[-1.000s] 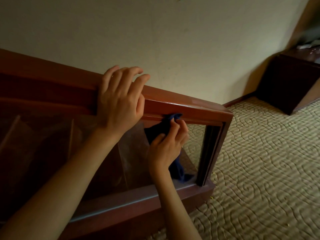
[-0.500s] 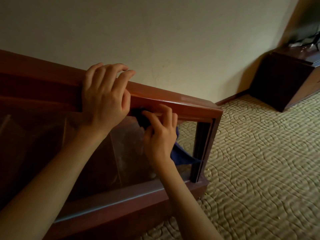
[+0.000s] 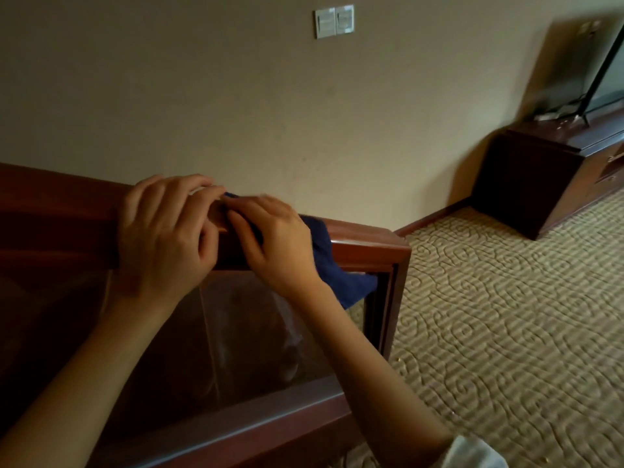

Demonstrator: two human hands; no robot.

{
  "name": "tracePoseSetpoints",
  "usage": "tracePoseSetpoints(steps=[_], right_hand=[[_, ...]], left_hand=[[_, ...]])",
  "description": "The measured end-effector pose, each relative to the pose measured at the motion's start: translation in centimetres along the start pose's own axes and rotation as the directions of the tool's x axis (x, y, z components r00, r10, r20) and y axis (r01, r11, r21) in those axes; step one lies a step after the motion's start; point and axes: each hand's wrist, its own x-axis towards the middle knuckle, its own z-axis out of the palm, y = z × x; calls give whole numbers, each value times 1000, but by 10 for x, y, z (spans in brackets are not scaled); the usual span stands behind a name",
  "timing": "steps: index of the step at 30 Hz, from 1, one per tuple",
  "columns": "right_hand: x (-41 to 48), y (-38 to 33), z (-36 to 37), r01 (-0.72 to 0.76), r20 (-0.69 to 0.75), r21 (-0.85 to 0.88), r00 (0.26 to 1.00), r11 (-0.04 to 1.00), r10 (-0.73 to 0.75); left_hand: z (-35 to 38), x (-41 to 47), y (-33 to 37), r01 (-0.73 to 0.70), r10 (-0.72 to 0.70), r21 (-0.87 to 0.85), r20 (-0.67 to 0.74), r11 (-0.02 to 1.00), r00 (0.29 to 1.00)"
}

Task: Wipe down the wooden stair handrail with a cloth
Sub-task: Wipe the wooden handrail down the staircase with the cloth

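Observation:
The reddish-brown wooden handrail (image 3: 364, 246) runs from the left edge down to its end post at centre right. My left hand (image 3: 162, 238) grips the rail, its fingers curled over the top. Just to its right, my right hand (image 3: 273, 238) lies over the dark blue cloth (image 3: 334, 268) and presses it against the top and near side of the rail with fairly straight fingers. Part of the cloth hangs down past the hand in front of the glass. The right hand is slightly blurred.
A glass panel (image 3: 236, 339) fills the frame under the rail, above a wooden base rail (image 3: 256, 430). Patterned beige carpet (image 3: 506, 332) spreads to the right. A dark wooden cabinet (image 3: 526, 184) stands at the far right. A beige wall with light switches (image 3: 334, 21) is behind.
My right hand has moved the cloth up from the rail's underside and near side onto its top, close to my left hand. The view has tilted upward.

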Motion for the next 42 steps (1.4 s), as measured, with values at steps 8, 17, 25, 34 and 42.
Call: tracePoseSetpoints(steps=[8, 17, 25, 34, 42], right_hand=[[-23, 35, -17, -150, -57, -87, 988, 985, 145], [-29, 115, -64, -448, 26, -219, 886, 867, 464], [39, 100, -45, -201, 598, -236, 741, 951, 305], [35, 213, -70, -421, 662, -372, 505, 828, 554], [27, 222, -68, -382, 682, -284, 564, 879, 466]], left_hand=[[7, 5, 7, 84, -82, 44, -53, 995, 995], [43, -9, 73, 266, -264, -52, 44, 963, 964], [85, -17, 133, 300, -296, -65, 75, 952, 952], [101, -11, 148, 458, -459, -41, -110, 888, 881], [106, -11, 167, 585, -587, -52, -89, 810, 805]])
